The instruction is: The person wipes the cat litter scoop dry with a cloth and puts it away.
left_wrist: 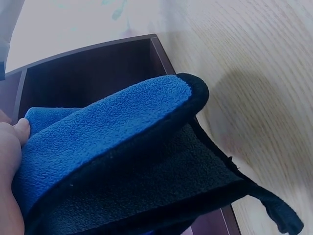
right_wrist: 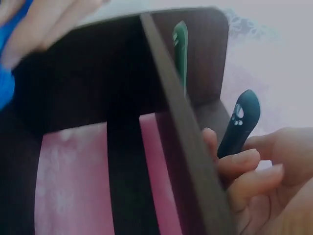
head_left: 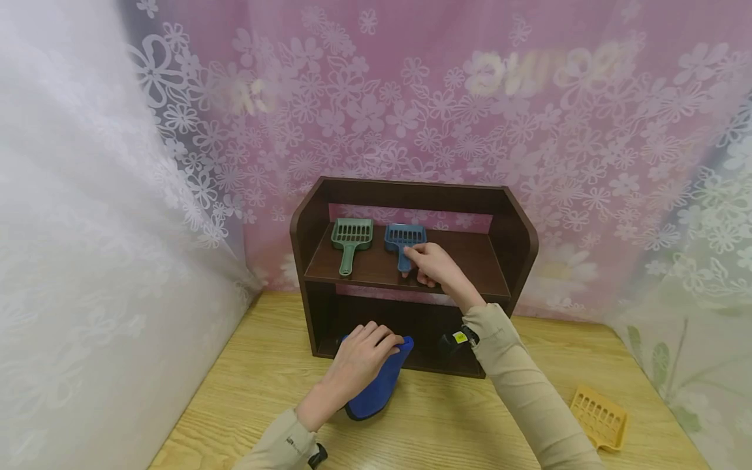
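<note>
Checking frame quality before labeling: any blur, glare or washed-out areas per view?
Head view: sharp on the shelf, curtain lettering blurred, left curtain washed out. Left wrist view: blue cloth crisp, wood table soft and bright. Right wrist view: hazy; right hand and shelf edge out of focus.

We read this as staged recording booth, not lived-in room. Floral translucent curtains — pink at back, white at left — wall off light wooden bench on all visible sides. Reversed lettering shows faintly through pink curtain. Small dark wooden shelf unit holds green scoop and blue scoop — household props. Yellow scoop lies on bench.
</note>
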`<move>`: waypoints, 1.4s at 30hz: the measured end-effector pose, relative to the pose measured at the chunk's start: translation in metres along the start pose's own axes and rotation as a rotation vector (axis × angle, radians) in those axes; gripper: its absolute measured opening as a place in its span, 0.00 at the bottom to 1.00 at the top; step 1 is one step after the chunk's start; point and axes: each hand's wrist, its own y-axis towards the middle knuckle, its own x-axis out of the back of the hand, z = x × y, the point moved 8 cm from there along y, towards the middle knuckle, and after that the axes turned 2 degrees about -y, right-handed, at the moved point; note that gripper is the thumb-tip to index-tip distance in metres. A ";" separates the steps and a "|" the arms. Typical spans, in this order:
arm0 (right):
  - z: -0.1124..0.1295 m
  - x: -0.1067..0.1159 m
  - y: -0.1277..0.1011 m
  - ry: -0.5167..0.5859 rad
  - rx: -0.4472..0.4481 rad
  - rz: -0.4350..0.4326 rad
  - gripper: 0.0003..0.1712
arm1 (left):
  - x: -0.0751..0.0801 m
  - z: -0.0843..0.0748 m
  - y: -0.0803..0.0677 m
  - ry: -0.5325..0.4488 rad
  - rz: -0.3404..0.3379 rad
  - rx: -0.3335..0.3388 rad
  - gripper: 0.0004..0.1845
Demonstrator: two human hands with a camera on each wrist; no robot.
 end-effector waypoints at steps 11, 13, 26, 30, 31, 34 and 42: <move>-0.008 0.011 -0.010 -0.076 0.017 -0.041 0.23 | 0.002 -0.001 -0.001 0.013 -0.020 0.007 0.06; -0.008 0.015 -0.015 -0.093 0.035 -0.065 0.22 | 0.002 -0.002 0.000 0.009 -0.021 0.007 0.06; -0.024 0.045 -0.069 0.112 0.257 -0.319 0.25 | 0.001 -0.009 0.006 -0.024 -0.026 0.007 0.07; -0.031 0.046 -0.091 0.179 0.331 -0.319 0.26 | -0.001 -0.012 0.006 -0.035 -0.028 0.005 0.07; -0.033 0.046 -0.097 0.196 0.348 -0.319 0.25 | -0.001 -0.013 0.006 -0.035 -0.029 0.003 0.07; -0.041 0.048 -0.113 0.204 0.390 -0.336 0.22 | -0.003 -0.014 0.006 -0.037 -0.032 -0.002 0.07; -0.086 0.059 -0.151 0.203 0.387 -0.428 0.20 | -0.007 -0.017 0.007 -0.054 -0.026 0.004 0.07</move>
